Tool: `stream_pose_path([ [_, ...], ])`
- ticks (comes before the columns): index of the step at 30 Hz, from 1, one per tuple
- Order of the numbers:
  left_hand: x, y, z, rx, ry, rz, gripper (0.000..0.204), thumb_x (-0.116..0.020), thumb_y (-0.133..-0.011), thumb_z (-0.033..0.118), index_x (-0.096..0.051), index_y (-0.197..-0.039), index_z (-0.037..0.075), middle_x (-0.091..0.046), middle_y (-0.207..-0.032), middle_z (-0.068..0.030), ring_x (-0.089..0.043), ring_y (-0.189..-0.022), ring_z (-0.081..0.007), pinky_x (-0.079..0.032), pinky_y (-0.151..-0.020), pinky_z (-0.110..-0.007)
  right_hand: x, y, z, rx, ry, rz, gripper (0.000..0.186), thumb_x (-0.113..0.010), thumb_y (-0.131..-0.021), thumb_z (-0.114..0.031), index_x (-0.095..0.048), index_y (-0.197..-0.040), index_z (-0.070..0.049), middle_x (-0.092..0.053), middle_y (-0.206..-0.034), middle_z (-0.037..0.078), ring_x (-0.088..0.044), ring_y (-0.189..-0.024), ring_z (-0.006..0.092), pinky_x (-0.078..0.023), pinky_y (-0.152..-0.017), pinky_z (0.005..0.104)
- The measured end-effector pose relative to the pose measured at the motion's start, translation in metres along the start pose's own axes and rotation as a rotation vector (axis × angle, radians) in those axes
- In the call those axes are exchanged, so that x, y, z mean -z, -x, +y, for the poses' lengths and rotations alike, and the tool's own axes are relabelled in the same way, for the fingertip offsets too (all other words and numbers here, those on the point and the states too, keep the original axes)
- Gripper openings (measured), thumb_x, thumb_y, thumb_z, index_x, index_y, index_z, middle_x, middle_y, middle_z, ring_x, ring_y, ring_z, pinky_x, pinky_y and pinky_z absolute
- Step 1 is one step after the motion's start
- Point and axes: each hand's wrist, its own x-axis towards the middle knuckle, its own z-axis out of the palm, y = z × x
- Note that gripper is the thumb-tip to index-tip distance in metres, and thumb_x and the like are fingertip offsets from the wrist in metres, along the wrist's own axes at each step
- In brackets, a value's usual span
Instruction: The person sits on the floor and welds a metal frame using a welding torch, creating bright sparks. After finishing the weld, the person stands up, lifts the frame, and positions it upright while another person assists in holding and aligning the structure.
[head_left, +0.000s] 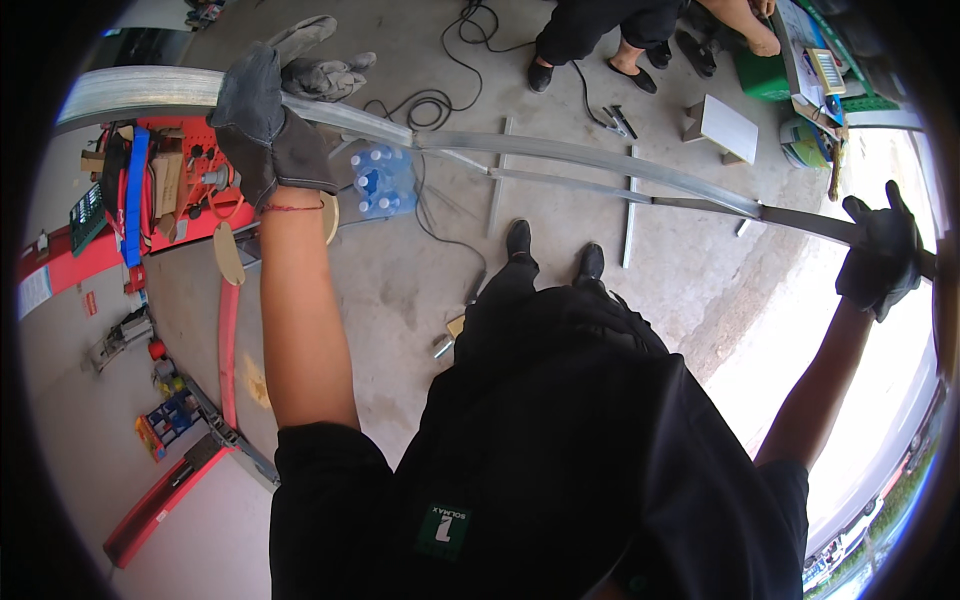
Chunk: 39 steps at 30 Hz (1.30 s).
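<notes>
A long silver metal bar (600, 158) runs across in front of me, bent by the lens. My left hand (265, 125), in a dark grey work glove, is closed over its broad left part. At the far right, my right hand (880, 255), in a black glove, grips the narrower, darker end of the bar; two of its digits point upward. Grey crumpled gloves (330, 76) appear just beyond my left hand; what they rest on is hidden. A thinner metal strip (570, 187) and crosspieces (630, 215) show below the bar.
On the left stands a red bench (75, 255) with tools. Bottles in blue plastic (383, 180) sit near it. A black cable (430, 105) coils on the floor. Ahead are another person's legs (600, 35), a small white stool (725, 130) and a bucket (803, 145).
</notes>
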Motion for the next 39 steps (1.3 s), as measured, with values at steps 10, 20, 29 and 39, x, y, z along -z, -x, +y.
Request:
stream_pose_path([
  [10, 0.0, 0.006, -0.026, -0.361, -0.3, 0.104, 0.023, -0.06, -0.103, 0.018, -0.071, -0.109, -0.001, -0.073, -0.108, -0.0183, -0.07, -0.103, -0.0336, -0.056, -0.093, -0.043, 0.011, -0.004, 0.02, 0.032, 0.005, -0.065, 0.014, -0.059, -0.097, -0.006, -0.059, -0.092, 0.007, -0.06, -0.139, 0.029, -0.076, -0.093, 0.0388, -0.067, -0.08, 0.0438],
  [20, -0.003, 0.012, -0.034, 0.02, 0.044, 0.124, 0.02, -0.063, -0.102, 0.015, -0.072, -0.107, -0.002, -0.072, -0.112, -0.0155, -0.07, -0.102, -0.0262, -0.056, -0.091, -0.036, 0.015, -0.001, 0.022, 0.222, 0.134, -0.076, 0.012, -0.06, -0.096, -0.003, -0.059, -0.093, 0.008, -0.061, -0.134, 0.031, -0.075, -0.085, 0.0336, -0.066, -0.078, 0.0431],
  [29, -0.002, 0.013, -0.014, 0.147, 0.14, 0.187, 0.021, -0.062, -0.102, 0.014, -0.072, -0.107, -0.003, -0.073, -0.11, -0.0153, -0.071, -0.101, -0.0241, -0.058, -0.089, -0.036, 0.019, -0.001, 0.033, 0.183, 0.062, -0.095, 0.014, -0.06, -0.096, -0.005, -0.06, -0.096, 0.009, -0.061, -0.133, 0.031, -0.075, -0.084, 0.0365, -0.065, -0.08, 0.0454],
  [39, -0.001, 0.015, -0.025, -0.108, -0.099, 0.175, 0.025, -0.061, -0.103, 0.019, -0.074, -0.108, -0.002, -0.075, -0.106, -0.0151, -0.071, -0.098, -0.0311, -0.058, -0.09, -0.04, 0.012, 0.001, 0.019, 0.037, -0.183, -0.044, 0.017, -0.06, -0.098, -0.01, -0.06, -0.095, 0.007, -0.062, -0.132, 0.03, -0.076, -0.084, 0.0345, -0.065, -0.08, 0.0445],
])
